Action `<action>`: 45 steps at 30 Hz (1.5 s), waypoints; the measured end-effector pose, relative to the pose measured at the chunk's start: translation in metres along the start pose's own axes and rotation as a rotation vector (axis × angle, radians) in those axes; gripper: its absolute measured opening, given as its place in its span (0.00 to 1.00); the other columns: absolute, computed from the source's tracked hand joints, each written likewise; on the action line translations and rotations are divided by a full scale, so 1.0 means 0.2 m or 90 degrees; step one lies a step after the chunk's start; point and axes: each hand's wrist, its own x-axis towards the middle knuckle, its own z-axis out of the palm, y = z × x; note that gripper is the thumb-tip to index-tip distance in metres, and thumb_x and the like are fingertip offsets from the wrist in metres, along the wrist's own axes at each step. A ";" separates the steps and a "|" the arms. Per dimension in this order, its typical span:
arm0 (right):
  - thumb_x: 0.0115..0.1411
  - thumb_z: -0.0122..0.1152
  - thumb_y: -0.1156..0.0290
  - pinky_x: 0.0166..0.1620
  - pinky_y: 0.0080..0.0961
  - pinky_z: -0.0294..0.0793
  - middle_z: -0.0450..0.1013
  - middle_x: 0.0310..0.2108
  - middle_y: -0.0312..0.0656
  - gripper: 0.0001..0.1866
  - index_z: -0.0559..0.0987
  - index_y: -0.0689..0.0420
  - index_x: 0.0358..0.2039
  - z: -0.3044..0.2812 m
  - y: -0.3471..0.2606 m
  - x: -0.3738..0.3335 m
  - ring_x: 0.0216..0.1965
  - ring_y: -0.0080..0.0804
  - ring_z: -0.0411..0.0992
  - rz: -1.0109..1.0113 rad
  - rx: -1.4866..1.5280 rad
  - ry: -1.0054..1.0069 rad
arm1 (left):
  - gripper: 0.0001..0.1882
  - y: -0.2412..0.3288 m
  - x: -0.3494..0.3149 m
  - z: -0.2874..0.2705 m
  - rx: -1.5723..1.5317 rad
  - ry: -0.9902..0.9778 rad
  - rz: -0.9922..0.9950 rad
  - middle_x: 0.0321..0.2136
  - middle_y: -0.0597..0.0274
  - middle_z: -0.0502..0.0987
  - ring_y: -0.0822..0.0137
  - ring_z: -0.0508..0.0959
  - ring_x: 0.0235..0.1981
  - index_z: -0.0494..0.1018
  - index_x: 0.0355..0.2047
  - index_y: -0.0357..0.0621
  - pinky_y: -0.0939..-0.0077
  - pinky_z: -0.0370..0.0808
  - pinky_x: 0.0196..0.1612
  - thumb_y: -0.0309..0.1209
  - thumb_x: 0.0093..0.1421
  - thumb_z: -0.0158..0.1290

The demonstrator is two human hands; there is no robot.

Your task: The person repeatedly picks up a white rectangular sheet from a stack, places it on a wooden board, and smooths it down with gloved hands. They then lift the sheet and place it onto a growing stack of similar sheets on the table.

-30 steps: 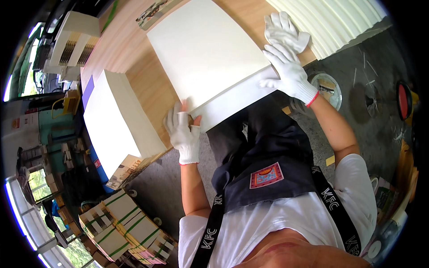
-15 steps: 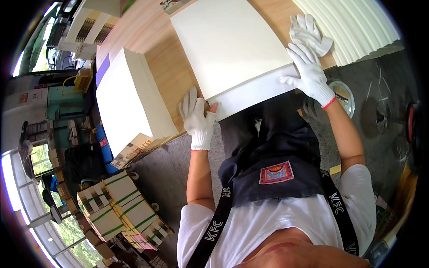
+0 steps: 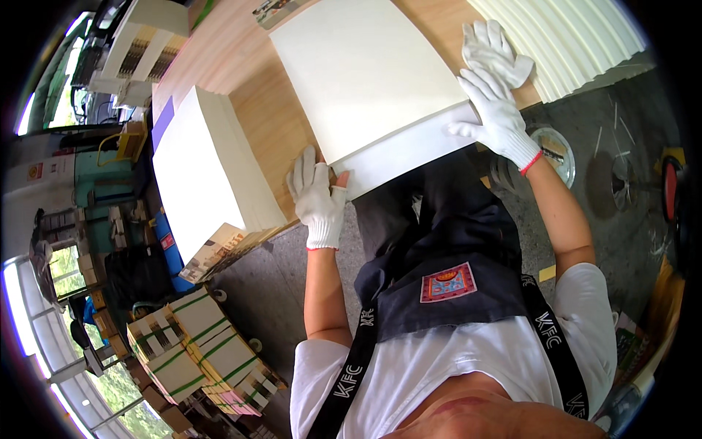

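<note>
Flanking the near corners of the white stack (image 3: 369,77) on the table (image 3: 272,121), left hand (image 3: 319,199) and right hand (image 3: 500,123) are about equally near, thumbs apart from fingers, nothing clamped; stack lies between and beyond them, far edge cropped, long axis unclear.

Tabletop (image 3: 270,124): pale wood grain.
Floor (image 3: 276,293): gray, below the tabletop's near edge.
Wall (image 3: 104,177): white and teal, past the left edge.
Windows (image 3: 67,272): daylight and greenery (image 3: 142,419) beyond the near left corner.
</note>
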 end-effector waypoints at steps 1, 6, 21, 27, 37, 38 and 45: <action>0.53 0.64 0.40 0.71 0.42 0.46 0.55 0.70 0.43 0.49 0.62 0.59 0.67 0.01 0.01 0.00 0.72 0.39 0.47 -0.004 0.001 -0.001 | 0.22 0.00 0.00 0.00 0.000 -0.003 -0.001 0.61 0.45 0.68 0.46 0.65 0.63 0.75 0.43 0.38 0.49 0.56 0.66 0.44 0.57 0.59; 0.53 0.63 0.39 0.71 0.43 0.47 0.55 0.70 0.43 0.50 0.61 0.58 0.68 0.02 0.02 0.00 0.73 0.40 0.47 -0.011 0.005 0.003 | 0.22 0.01 0.00 -0.01 0.007 -0.011 -0.005 0.61 0.46 0.68 0.46 0.64 0.63 0.75 0.43 0.39 0.49 0.56 0.66 0.44 0.57 0.59; 0.52 0.63 0.36 0.71 0.43 0.46 0.53 0.71 0.40 0.51 0.61 0.57 0.68 -0.01 0.01 -0.01 0.73 0.40 0.45 0.019 0.030 -0.015 | 0.40 0.11 0.17 -0.06 -0.055 -0.038 0.237 0.60 0.53 0.68 0.46 0.68 0.59 0.70 0.57 0.46 0.55 0.70 0.59 0.32 0.40 0.70; 0.53 0.62 0.36 0.71 0.43 0.46 0.53 0.71 0.41 0.51 0.61 0.57 0.68 -0.01 0.00 -0.02 0.73 0.41 0.45 0.024 0.044 -0.015 | 0.46 0.47 0.24 -0.09 -0.068 -0.073 0.198 0.51 0.60 0.74 0.51 0.74 0.50 0.73 0.55 0.48 0.59 0.74 0.52 0.39 0.30 0.75; 0.55 0.55 0.30 0.72 0.43 0.44 0.51 0.72 0.41 0.52 0.59 0.55 0.69 -0.01 0.02 -0.02 0.73 0.40 0.43 0.024 0.023 -0.034 | 0.48 0.53 0.28 -0.07 -0.055 -0.056 0.183 0.48 0.60 0.74 0.51 0.74 0.48 0.72 0.56 0.48 0.58 0.74 0.50 0.44 0.30 0.75; 0.56 0.54 0.32 0.72 0.42 0.44 0.52 0.71 0.42 0.50 0.59 0.55 0.69 -0.01 0.02 -0.01 0.73 0.40 0.44 0.018 0.032 -0.020 | 0.48 0.56 0.27 -0.06 -0.066 -0.021 0.197 0.49 0.60 0.74 0.51 0.74 0.48 0.72 0.56 0.48 0.58 0.74 0.49 0.44 0.31 0.74; 0.63 0.54 0.41 0.71 0.40 0.50 0.58 0.68 0.50 0.41 0.63 0.58 0.67 0.08 0.14 0.00 0.71 0.44 0.51 -0.057 0.150 0.065 | 0.43 0.57 0.31 -0.01 -0.049 -0.085 0.159 0.49 0.62 0.74 0.51 0.76 0.45 0.73 0.54 0.48 0.59 0.74 0.49 0.43 0.34 0.73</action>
